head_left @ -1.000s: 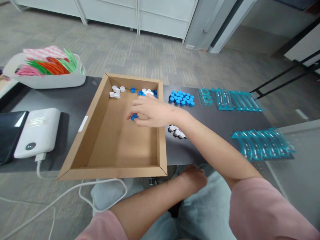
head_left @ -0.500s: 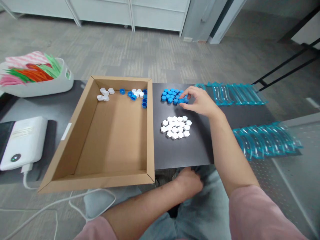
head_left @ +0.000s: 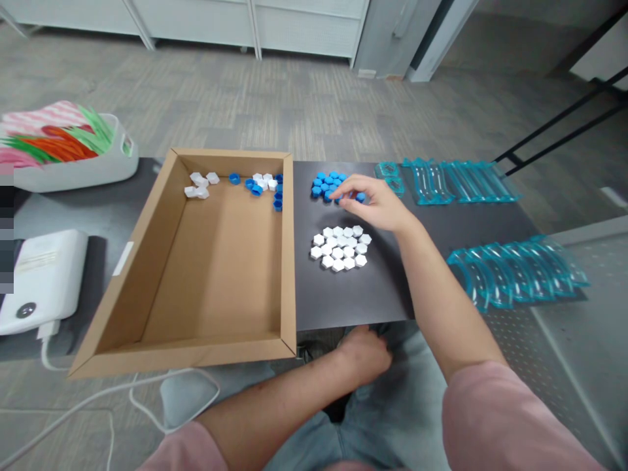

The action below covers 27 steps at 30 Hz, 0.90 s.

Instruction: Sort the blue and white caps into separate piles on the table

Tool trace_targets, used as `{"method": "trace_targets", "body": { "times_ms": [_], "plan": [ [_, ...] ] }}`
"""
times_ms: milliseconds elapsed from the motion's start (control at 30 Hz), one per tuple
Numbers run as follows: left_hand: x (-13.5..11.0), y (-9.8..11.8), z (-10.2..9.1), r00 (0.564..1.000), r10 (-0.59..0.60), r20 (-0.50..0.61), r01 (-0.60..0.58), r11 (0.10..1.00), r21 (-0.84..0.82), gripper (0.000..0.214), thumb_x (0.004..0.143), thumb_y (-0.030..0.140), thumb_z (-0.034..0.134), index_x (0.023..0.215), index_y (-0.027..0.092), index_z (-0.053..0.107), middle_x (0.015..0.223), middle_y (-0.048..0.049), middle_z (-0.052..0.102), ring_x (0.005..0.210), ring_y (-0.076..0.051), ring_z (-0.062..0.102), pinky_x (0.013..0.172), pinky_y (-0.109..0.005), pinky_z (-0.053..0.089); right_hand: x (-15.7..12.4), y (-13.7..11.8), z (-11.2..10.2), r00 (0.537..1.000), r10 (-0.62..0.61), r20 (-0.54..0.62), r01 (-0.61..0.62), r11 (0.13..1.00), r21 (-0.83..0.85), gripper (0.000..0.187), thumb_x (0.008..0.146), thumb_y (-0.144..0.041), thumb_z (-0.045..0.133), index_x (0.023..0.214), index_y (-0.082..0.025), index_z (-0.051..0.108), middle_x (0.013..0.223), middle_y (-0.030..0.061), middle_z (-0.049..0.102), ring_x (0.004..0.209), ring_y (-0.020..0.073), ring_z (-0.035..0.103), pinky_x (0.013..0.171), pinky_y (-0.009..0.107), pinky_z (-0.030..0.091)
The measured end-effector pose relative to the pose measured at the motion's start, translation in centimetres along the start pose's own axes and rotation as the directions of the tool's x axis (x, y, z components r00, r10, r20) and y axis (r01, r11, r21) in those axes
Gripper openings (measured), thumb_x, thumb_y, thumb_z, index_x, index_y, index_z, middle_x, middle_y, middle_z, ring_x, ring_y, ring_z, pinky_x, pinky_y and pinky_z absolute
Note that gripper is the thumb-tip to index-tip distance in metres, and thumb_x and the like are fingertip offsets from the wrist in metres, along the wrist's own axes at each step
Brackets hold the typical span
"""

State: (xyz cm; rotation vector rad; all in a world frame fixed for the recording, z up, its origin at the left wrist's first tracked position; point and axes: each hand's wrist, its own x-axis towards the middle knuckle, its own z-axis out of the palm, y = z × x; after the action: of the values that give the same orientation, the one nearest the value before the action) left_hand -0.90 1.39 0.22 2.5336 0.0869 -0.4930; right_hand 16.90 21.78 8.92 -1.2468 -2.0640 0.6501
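Observation:
My right hand [head_left: 375,204] reaches over the black mat [head_left: 392,288]. Its fingers are pinched together on a blue hexagon piece at the right edge of the blue hexagon cluster [head_left: 324,185]. A tidy patch of white hexagon pieces [head_left: 341,248] lies just nearer to me than that hand. The open cardboard box [head_left: 287,261] to the left holds loose white hexagons [head_left: 199,185] and mixed blue and white ones [head_left: 267,186] along its far wall. My left hand [head_left: 366,353] rests curled on my lap below the table edge, holding nothing.
Clear blue curved plastic pieces lie in a row at the far right [head_left: 456,180] and in a nearer stack [head_left: 515,271]. A white device [head_left: 42,278] with a cable sits at the left. Behind it stands a white tub of coloured strips [head_left: 73,154].
My right hand left the box with a blue piece, crossed right to the blue cluster, and has since shifted slightly left over it. The view swung left. My left hand stayed on my lap.

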Motion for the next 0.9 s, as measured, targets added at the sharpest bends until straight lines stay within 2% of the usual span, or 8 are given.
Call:
{"method": "trace_targets", "body": {
  "times_ms": [67,167,400,567,767,833,900],
  "plan": [
    [-0.1,0.0,-0.1,1.000,-0.004,-0.006,0.004,1.000,0.000,0.022,0.113,0.017,0.071,0.121,0.015,0.092,0.120,-0.0211,0.088,0.111,-0.029,0.086,0.094,-0.038,0.055,0.3,-0.7,1.4,0.991,-0.043,0.129,0.029,0.994,0.109,0.030,0.110,-0.050,0.072,0.119,-0.028,0.091,0.126,0.0077,0.088,0.114,0.0264,0.080,0.110,0.047,0.063],
    [-0.3,0.1,-0.5,1.000,-0.010,-0.015,0.010,1.000,-0.003,0.028,0.116,0.016,0.065,0.124,0.013,0.092,0.123,-0.0218,0.088,0.115,-0.030,0.086,0.093,-0.038,0.058,0.5,-0.8,3.0,0.959,-0.066,0.277,0.001,0.974,0.225,0.033,0.109,-0.052,0.074,0.122,-0.028,0.093,0.131,0.0086,0.090,0.124,0.0269,0.083,0.114,0.047,0.065],
    [-0.7,0.2,-1.2,1.000,-0.010,-0.007,0.010,1.000,-0.013,0.027,0.116,0.015,0.065,0.125,0.012,0.091,0.129,-0.0217,0.088,0.122,-0.031,0.087,0.096,-0.038,0.061,0.4,-1.1,3.6,0.906,-0.052,0.420,-0.112,0.927,0.358,0.030,0.108,-0.045,0.081,0.127,-0.026,0.095,0.139,0.0095,0.091,0.134,0.0268,0.083,0.121,0.046,0.064],
    [-0.5,0.2,-0.9,1.000,-0.003,-0.013,0.003,1.000,0.009,0.022,0.114,0.015,0.070,0.123,0.012,0.091,0.124,-0.0213,0.088,0.117,-0.029,0.087,0.093,-0.036,0.058,0.3,-1.9,3.9,0.863,-0.139,0.486,-0.105,0.891,0.441,0.029,0.110,-0.040,0.081,0.128,-0.022,0.096,0.136,0.0097,0.092,0.128,0.0242,0.085,0.118,0.040,0.064],
    [-0.5,0.1,-0.8,0.999,0.007,-0.042,-0.007,1.000,0.009,0.025,0.114,0.015,0.069,0.124,0.013,0.091,0.119,-0.0222,0.087,0.109,-0.028,0.086,0.089,-0.036,0.056,0.2,-2.9,4.0,0.818,-0.146,0.557,-0.135,0.892,0.432,0.027,0.109,-0.035,0.081,0.127,-0.023,0.096,0.134,0.0075,0.093,0.125,0.0226,0.085,0.116,0.036,0.064],
    [-0.4,0.1,-0.6,0.998,0.004,-0.057,-0.004,1.000,0.000,0.024,0.114,0.015,0.069,0.122,0.013,0.092,0.117,-0.0221,0.087,0.106,-0.028,0.085,0.086,-0.036,0.054,0.2,-3.1,3.8,0.823,-0.147,0.549,-0.135,0.888,0.440,0.027,0.108,-0.036,0.083,0.127,-0.023,0.096,0.134,0.0074,0.092,0.124,0.0230,0.085,0.115,0.037,0.065],
    [-0.2,0.1,-0.3,0.998,0.004,-0.062,-0.005,1.000,-0.010,0.023,0.114,0.014,0.070,0.121,0.013,0.092,0.116,-0.0222,0.088,0.105,-0.028,0.086,0.085,-0.035,0.052,0.2,-3.1,3.5,0.856,-0.136,0.499,-0.128,0.879,0.459,0.028,0.106,-0.039,0.085,0.126,-0.023,0.095,0.133,0.0080,0.092,0.123,0.0242,0.085,0.115,0.039,0.066]
  ]
}}
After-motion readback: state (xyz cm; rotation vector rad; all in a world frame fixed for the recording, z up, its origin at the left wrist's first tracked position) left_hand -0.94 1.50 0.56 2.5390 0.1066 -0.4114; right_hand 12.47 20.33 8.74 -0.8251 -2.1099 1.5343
